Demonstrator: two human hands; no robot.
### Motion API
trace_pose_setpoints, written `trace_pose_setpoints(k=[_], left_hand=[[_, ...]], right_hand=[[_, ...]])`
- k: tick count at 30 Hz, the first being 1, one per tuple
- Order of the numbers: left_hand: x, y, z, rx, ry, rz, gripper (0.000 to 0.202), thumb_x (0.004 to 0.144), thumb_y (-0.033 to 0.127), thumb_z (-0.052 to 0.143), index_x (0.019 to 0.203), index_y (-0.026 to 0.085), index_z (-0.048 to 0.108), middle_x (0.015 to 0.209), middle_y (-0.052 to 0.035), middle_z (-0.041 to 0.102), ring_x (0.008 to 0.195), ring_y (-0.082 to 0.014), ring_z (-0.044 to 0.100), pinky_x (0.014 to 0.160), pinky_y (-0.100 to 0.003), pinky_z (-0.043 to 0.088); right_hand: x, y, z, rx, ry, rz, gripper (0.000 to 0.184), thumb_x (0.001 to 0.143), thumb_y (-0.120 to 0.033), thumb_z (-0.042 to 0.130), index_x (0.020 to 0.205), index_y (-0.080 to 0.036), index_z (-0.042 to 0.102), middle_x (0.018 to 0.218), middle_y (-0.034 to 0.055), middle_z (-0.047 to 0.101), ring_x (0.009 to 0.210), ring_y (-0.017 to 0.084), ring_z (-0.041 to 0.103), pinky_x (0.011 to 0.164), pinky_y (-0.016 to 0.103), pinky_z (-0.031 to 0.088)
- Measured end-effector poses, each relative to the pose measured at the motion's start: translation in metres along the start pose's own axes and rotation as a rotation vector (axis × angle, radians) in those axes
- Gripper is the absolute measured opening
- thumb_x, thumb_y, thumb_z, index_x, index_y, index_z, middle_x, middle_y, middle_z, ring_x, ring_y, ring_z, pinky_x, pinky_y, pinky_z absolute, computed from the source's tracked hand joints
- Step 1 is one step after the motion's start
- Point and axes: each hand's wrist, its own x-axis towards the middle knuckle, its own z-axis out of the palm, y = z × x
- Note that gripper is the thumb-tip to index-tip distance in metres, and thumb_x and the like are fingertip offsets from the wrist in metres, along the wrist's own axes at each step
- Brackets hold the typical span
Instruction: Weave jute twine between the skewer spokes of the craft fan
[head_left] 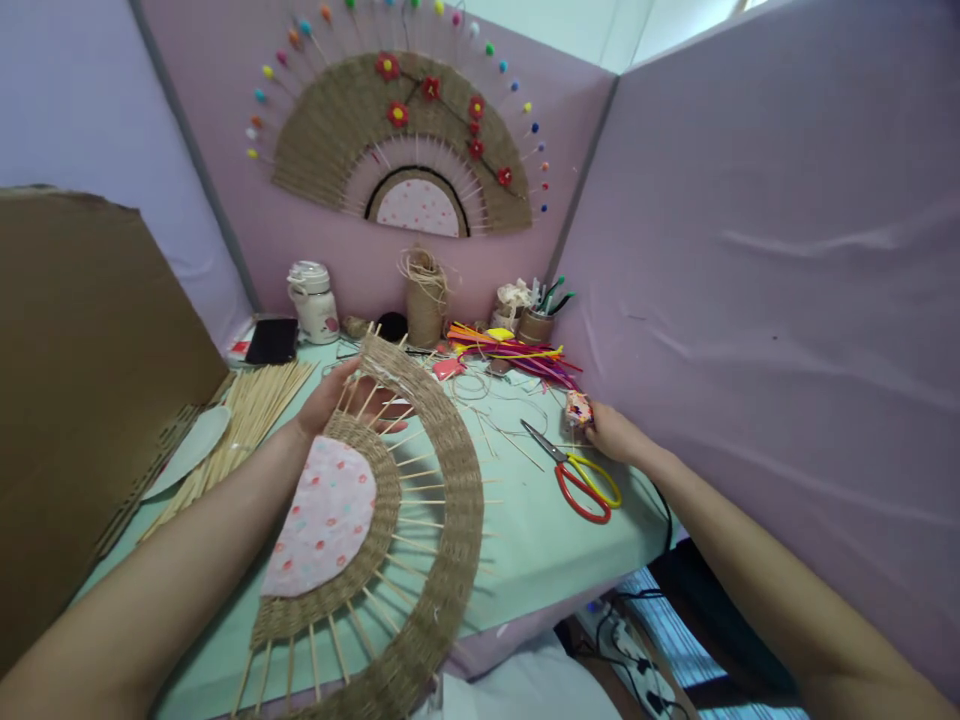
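Observation:
My left hand (336, 395) grips the far end of a half-round woven fan (463, 470), its fingers partly hidden behind the thin sticks. The fan is tilted up off the table, with a wide woven outer band, bare sticks between, and a white half-circle centre (330, 510) dotted in red and blue. At the table's right edge my right hand (609, 432) is closed around a small floral-patterned object (578, 408), whose kind I cannot make out. Just in front of that hand lie scissors (574, 475) with red and yellow handles, blades parted.
Bundled sticks (262, 405) and a white plate (191, 450) lie left beside a cardboard panel (90, 380). Behind stand a white bottle (313, 305), a twine spool (426, 305) and colourful pipe cleaners (517, 350). A finished fan (322, 130) with red flowers hangs on the back wall.

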Motion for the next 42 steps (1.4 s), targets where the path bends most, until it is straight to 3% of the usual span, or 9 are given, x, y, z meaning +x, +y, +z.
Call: trace_pose_setpoints(k=[4, 7, 12, 14, 19, 27, 31, 36, 42], left_hand=[[-0.012, 0.003, -0.004, 0.018, 0.049, 0.017, 0.049, 0.084, 0.051, 0.044, 0.109, 0.015, 0.067, 0.100, -0.0124, 0.070, 0.105, -0.0342, 0.061, 0.078, -0.043, 0.055], [-0.018, 0.003, -0.009, 0.019, 0.083, 0.073, 0.049, 0.087, 0.049, 0.039, 0.110, 0.016, 0.066, 0.095, -0.0128, 0.071, 0.101, -0.0311, 0.064, 0.075, -0.041, 0.056], [-0.023, 0.000, -0.013, 0.028, 0.110, 0.093, 0.049, 0.087, 0.048, 0.038, 0.112, 0.016, 0.065, 0.091, -0.0111, 0.072, 0.097, -0.0291, 0.065, 0.077, -0.038, 0.055], [-0.024, 0.000, -0.015, 0.033, 0.122, 0.108, 0.049, 0.087, 0.048, 0.037, 0.112, 0.018, 0.066, 0.094, -0.0103, 0.072, 0.097, -0.0293, 0.065, 0.076, -0.038, 0.055], [-0.028, 0.000, -0.018, 0.011, 0.122, 0.118, 0.044, 0.086, 0.047, 0.042, 0.110, 0.020, 0.067, 0.097, -0.0109, 0.072, 0.098, -0.0297, 0.066, 0.074, -0.040, 0.056], [-0.028, 0.000, -0.012, 0.030, 0.161, 0.070, 0.043, 0.085, 0.048, 0.045, 0.102, 0.017, 0.069, 0.094, -0.0110, 0.072, 0.098, -0.0328, 0.065, 0.076, -0.040, 0.056], [-0.027, -0.001, -0.018, 0.016, 0.107, 0.069, 0.044, 0.086, 0.049, 0.044, 0.104, 0.017, 0.068, 0.089, -0.0104, 0.072, 0.091, -0.0279, 0.067, 0.074, -0.037, 0.056], [-0.029, -0.001, -0.018, 0.036, 0.112, 0.068, 0.044, 0.084, 0.049, 0.049, 0.110, 0.017, 0.065, 0.086, -0.0114, 0.072, 0.087, -0.0275, 0.067, 0.068, -0.033, 0.055], [-0.036, 0.000, -0.010, 0.027, 0.154, 0.075, 0.045, 0.088, 0.048, 0.038, 0.108, 0.019, 0.066, 0.090, -0.0102, 0.072, 0.092, -0.0284, 0.066, 0.072, -0.034, 0.053]], right_hand=[[-0.001, 0.001, 0.004, -0.119, -0.162, 0.081, 0.040, 0.085, -0.018, 0.048, 0.123, -0.005, 0.050, 0.113, 0.0234, 0.059, 0.102, 0.027, 0.057, 0.081, 0.033, 0.040], [-0.006, -0.019, -0.019, -0.168, -0.074, 0.121, 0.039, 0.087, -0.023, 0.049, 0.122, -0.008, 0.053, 0.115, 0.0252, 0.057, 0.108, 0.032, 0.053, 0.083, 0.039, 0.041], [0.012, -0.102, -0.051, 0.172, 0.153, -0.307, 0.029, 0.089, -0.022, 0.049, 0.114, -0.017, 0.063, 0.115, 0.0122, 0.064, 0.102, 0.021, 0.058, 0.088, 0.029, 0.041], [0.033, -0.140, -0.046, 0.274, 0.117, -0.408, 0.025, 0.088, -0.021, 0.051, 0.107, -0.019, 0.067, 0.110, 0.0085, 0.067, 0.099, 0.018, 0.060, 0.085, 0.026, 0.041], [0.082, -0.201, -0.003, 0.218, -0.009, -0.357, 0.021, 0.083, -0.019, 0.055, 0.097, -0.019, 0.072, 0.104, 0.0084, 0.070, 0.096, 0.021, 0.060, 0.078, 0.026, 0.040], [0.088, -0.212, 0.027, 0.224, 0.027, -0.357, 0.019, 0.082, -0.015, 0.051, 0.085, -0.015, 0.070, 0.103, 0.0123, 0.067, 0.096, 0.022, 0.057, 0.077, 0.028, 0.039], [0.083, -0.211, 0.005, 0.320, 0.127, -0.354, 0.026, 0.088, -0.018, 0.041, 0.099, -0.013, 0.064, 0.098, 0.0110, 0.067, 0.086, 0.019, 0.058, 0.074, 0.027, 0.040], [0.058, -0.228, -0.044, 0.608, 0.376, -0.478, 0.016, 0.086, -0.018, 0.050, 0.088, -0.017, 0.065, 0.089, 0.0058, 0.067, 0.082, 0.016, 0.059, 0.075, 0.025, 0.041], [0.021, -0.253, -0.068, 0.413, 0.325, -0.560, 0.021, 0.089, -0.018, 0.049, 0.088, -0.019, 0.070, 0.090, 0.0071, 0.065, 0.086, 0.018, 0.059, 0.076, 0.027, 0.039]])
